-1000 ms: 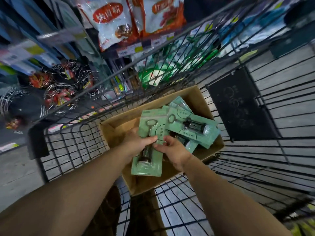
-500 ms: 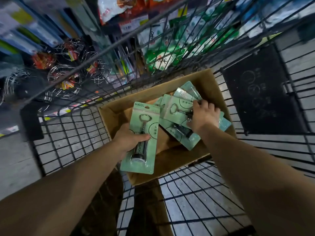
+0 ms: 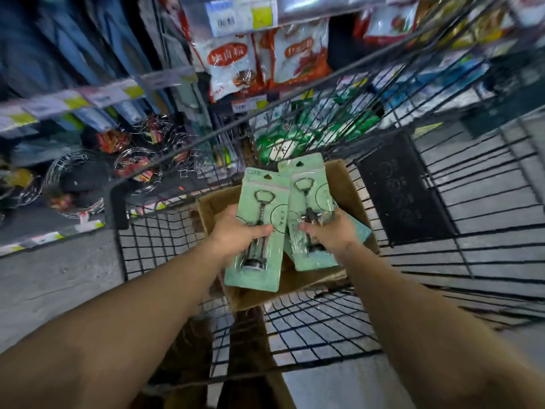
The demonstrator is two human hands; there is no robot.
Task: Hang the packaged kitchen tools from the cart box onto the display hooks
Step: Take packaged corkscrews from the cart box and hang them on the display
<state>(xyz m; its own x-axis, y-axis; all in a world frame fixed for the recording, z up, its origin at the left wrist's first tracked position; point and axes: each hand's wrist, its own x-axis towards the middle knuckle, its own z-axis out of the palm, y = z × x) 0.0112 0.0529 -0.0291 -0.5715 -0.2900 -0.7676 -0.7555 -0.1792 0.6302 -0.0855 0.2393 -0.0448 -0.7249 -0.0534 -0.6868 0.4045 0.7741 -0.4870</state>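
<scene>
Green blister cards, two raised above the cardboard box [image 3: 346,184], each with a metal corkscrew-type opener sealed under clear plastic. Left card [image 3: 259,228] upright, gripped around its middle by the left hand [image 3: 236,231], thumb across the front, fingers hidden behind. Right card [image 3: 309,214] just beside it, a little further back, its left edge tucked behind the left card; gripped at the lower half by the right hand [image 3: 331,234], thumb on the front over the tool. Hang holes visible at the top edge of both cards. A corner of another green pack [image 3: 361,233] visible under the right hand, still down in the box.

Box open at the top, standing at the near end of the black wire cart [image 3: 324,329], close to the cart's front wall on the shelf side. Dark panel [image 3: 398,190] on the cart's right wall, near the box.

Beyond the cart, store shelves [image 3: 112,94] with price labels along the edge. Red-and-white food bags [image 3: 236,66] hanging above, green packets [image 3: 283,143] lower, wire items with red tags [image 3: 132,163] at the left. Much of the left side blurred. Grey floor [image 3: 44,278] below the shelves.
</scene>
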